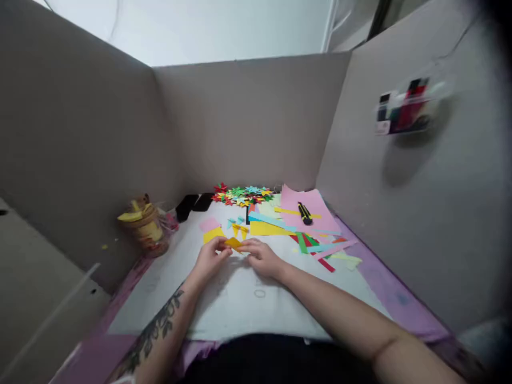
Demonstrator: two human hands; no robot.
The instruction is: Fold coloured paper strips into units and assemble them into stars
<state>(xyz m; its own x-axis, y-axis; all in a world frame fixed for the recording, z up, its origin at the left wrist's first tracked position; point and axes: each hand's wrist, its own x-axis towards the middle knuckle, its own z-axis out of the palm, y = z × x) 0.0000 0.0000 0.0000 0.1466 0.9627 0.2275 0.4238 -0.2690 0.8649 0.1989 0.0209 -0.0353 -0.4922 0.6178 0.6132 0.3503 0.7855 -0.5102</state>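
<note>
My left hand (213, 257) pinches a small orange-yellow piece of folded paper (233, 243) between thumb and fingers, just above the white table sheet. From the other side, my right hand (262, 258) grips the same paper at its right edge. Right behind the hands lie small folded yellow pieces (240, 230) and light blue folded pieces (236, 222). A yellow square of paper (213, 234) lies behind my left hand, with a pink square (210, 224) touching it. The exact folds in the held paper are too small to make out.
Colourful paper stars (242, 195) are heaped at the back. On the right, a black-and-yellow box cutter (304, 213) rests on pink sheets (292, 201), near scattered paper strips (316, 248). A decorated pot (147, 230) stands left. Grey partitions (252, 117) enclose the table.
</note>
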